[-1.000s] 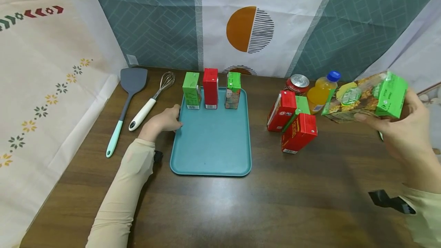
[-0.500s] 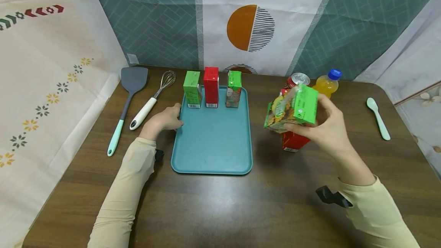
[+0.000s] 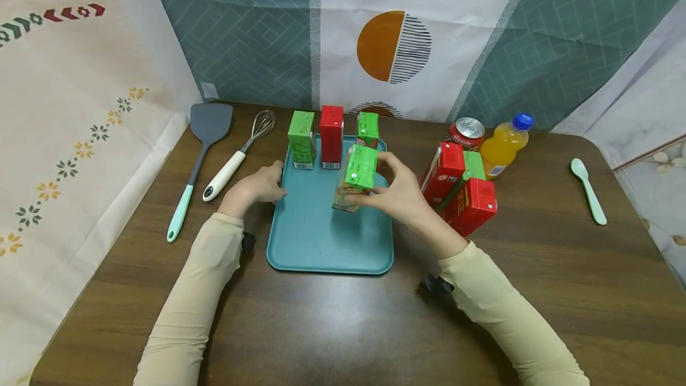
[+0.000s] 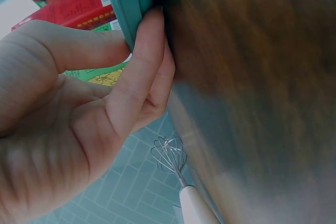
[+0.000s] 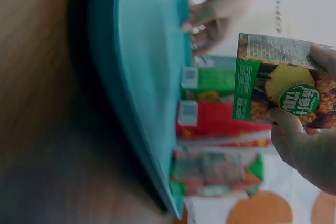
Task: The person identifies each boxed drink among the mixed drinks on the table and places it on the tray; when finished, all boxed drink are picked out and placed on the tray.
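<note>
My right hand (image 3: 399, 192) grips a green-topped juice carton (image 3: 358, 171) between thumb and fingers, over the middle of the teal tray (image 3: 327, 249). A pineapple picture shows on this juice carton (image 5: 283, 85) in the right wrist view, its base apart from the tray. My left hand (image 3: 258, 186) pinches the tray's left rim, thumb inside and fingers outside, as the left wrist view shows at the tray rim (image 4: 126, 3). Along the tray's back stand a green carton (image 3: 302, 142), a red carton (image 3: 331, 139) and a smaller green-topped carton (image 3: 367, 127), partly hidden by the held one.
Right of the tray cluster two red cartons (image 3: 471, 207), a green carton (image 3: 474, 164), a soda can (image 3: 465, 133) and an orange drink bottle (image 3: 502, 146). A pale spoon (image 3: 588, 190) lies far right. On the left lie a whisk (image 3: 238, 156) and a spatula (image 3: 198, 165).
My right hand has carried the juice carton leftward from the far right, past the red cartons, to over the tray, turning it more upright. The left hand stays at the tray rim.
</note>
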`<state>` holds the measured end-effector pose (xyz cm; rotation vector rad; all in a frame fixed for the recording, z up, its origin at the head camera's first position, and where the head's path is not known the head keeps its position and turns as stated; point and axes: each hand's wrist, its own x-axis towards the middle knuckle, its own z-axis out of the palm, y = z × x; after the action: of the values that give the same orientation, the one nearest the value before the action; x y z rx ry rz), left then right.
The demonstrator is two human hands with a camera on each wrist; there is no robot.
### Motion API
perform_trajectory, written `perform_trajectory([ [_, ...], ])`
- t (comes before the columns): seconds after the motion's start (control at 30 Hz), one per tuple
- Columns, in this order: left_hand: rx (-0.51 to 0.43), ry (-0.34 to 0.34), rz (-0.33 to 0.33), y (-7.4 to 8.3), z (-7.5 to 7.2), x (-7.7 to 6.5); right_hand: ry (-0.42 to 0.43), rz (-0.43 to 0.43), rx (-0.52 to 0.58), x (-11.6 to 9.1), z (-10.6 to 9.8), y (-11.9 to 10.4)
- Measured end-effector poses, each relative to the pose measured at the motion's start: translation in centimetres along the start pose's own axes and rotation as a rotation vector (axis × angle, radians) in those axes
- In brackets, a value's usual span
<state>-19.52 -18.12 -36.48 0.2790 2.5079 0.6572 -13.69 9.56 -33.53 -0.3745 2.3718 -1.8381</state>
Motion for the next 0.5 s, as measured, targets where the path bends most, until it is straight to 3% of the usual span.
perform_trajectory([
  [0.27,-0.017,-0.005,-0.012,0.0,-0.1,-0.1,-0.121,0.032,-0.07,2.5,4.0,1.1],
  [0.5,-0.029,0.013,-0.001,-0.1,0.0,-0.1,-0.17,0.03,-0.28,4.2,6.4,0.6],
])
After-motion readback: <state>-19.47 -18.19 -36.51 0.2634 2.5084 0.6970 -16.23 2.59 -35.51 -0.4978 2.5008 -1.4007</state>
